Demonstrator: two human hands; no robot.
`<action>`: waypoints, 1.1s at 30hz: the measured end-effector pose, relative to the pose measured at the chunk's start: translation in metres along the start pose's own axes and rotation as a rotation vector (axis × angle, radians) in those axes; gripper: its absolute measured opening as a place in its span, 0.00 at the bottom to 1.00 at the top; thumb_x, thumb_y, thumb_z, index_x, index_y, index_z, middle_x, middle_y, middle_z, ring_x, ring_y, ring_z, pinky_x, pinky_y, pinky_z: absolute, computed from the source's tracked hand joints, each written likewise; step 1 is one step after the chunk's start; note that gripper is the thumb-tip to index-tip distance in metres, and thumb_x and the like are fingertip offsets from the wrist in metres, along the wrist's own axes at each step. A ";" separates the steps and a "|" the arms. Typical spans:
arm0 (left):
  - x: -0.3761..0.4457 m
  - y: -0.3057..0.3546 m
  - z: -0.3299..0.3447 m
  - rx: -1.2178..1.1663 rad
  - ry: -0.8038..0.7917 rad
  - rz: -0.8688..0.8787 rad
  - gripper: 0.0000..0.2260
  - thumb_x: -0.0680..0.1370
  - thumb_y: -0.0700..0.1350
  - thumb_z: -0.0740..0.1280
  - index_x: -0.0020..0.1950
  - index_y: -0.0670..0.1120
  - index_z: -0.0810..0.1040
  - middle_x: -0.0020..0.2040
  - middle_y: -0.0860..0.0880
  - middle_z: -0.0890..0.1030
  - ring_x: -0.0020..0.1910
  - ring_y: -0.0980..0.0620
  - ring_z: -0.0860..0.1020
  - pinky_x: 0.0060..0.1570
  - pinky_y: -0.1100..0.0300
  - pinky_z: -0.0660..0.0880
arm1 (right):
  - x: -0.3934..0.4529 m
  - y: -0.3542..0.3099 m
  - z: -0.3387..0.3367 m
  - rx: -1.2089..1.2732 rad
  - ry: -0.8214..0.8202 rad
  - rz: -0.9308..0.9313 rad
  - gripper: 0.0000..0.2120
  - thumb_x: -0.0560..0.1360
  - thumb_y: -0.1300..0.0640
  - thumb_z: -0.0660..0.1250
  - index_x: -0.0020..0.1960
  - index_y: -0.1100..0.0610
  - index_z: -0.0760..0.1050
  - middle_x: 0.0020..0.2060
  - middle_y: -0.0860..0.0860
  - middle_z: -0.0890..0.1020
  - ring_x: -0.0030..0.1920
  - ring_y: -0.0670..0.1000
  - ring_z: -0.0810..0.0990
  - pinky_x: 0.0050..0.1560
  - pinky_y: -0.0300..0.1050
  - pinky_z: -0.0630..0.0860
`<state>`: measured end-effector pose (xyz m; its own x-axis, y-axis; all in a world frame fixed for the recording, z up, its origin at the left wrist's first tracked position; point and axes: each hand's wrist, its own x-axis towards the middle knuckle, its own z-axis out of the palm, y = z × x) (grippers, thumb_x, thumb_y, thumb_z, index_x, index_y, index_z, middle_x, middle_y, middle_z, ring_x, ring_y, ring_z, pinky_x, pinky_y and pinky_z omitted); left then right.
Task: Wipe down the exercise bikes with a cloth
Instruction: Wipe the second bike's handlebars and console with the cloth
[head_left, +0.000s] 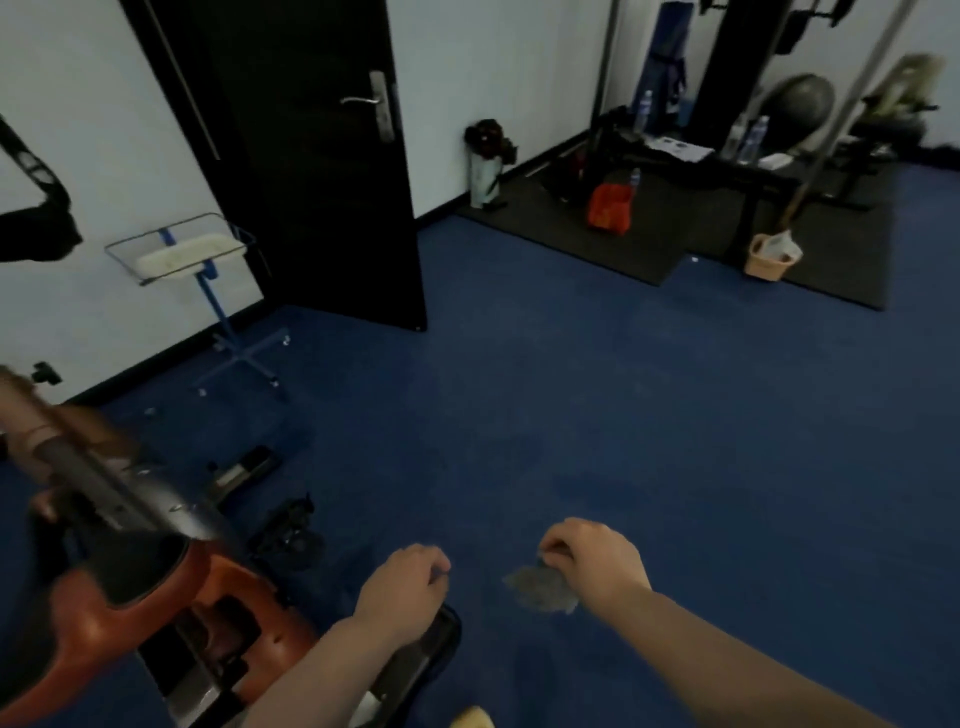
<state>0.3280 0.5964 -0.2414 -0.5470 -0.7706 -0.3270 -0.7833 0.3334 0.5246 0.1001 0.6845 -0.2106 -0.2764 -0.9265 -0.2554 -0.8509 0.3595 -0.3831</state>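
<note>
So, looking down over a blue carpet in a gym room. Right hand out in front, fingers pinched down on a small grey cloth that hangs crumpled just below the knuckles, up in the air over the floor. Left hand loosely curled beside it, nothing in it as far as can be seen, hovering just above the dark saddle end of the orange exercise bike. Can't tell if touching. Bike fills the lower left corner, frame orange and black, a grey post running up toward the left edge, all a bit blurry. Cloth well clear of the bike, off to its right.

Further back: black door with a silver handle, a blue wheeled stand with a white tray against the wall, black floor mats, a dark bench with water bottles on it, an orange bag, and a tan basket by a pole.
</note>
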 end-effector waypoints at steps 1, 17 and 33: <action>0.013 0.001 -0.005 -0.013 0.004 0.004 0.09 0.80 0.47 0.59 0.56 0.52 0.77 0.56 0.55 0.76 0.55 0.57 0.74 0.57 0.60 0.72 | 0.016 -0.001 -0.008 0.002 -0.009 -0.018 0.07 0.77 0.52 0.62 0.48 0.45 0.79 0.47 0.40 0.79 0.47 0.42 0.76 0.43 0.36 0.72; 0.229 0.017 -0.094 -0.097 0.154 -0.265 0.11 0.80 0.48 0.59 0.60 0.52 0.76 0.58 0.56 0.76 0.57 0.56 0.73 0.59 0.59 0.72 | 0.307 -0.004 -0.097 -0.088 -0.038 -0.253 0.08 0.77 0.54 0.61 0.46 0.46 0.79 0.47 0.41 0.78 0.46 0.43 0.77 0.44 0.39 0.75; 0.275 -0.079 -0.190 -0.276 0.449 -0.782 0.10 0.79 0.46 0.60 0.57 0.51 0.77 0.57 0.53 0.76 0.56 0.55 0.74 0.58 0.59 0.72 | 0.518 -0.186 -0.074 -0.206 -0.274 -0.917 0.06 0.78 0.53 0.63 0.49 0.47 0.78 0.47 0.42 0.78 0.46 0.43 0.76 0.42 0.37 0.71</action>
<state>0.2957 0.2545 -0.2235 0.3144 -0.8776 -0.3619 -0.7508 -0.4632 0.4709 0.0819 0.1293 -0.2056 0.6220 -0.7698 -0.1428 -0.7526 -0.5376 -0.3802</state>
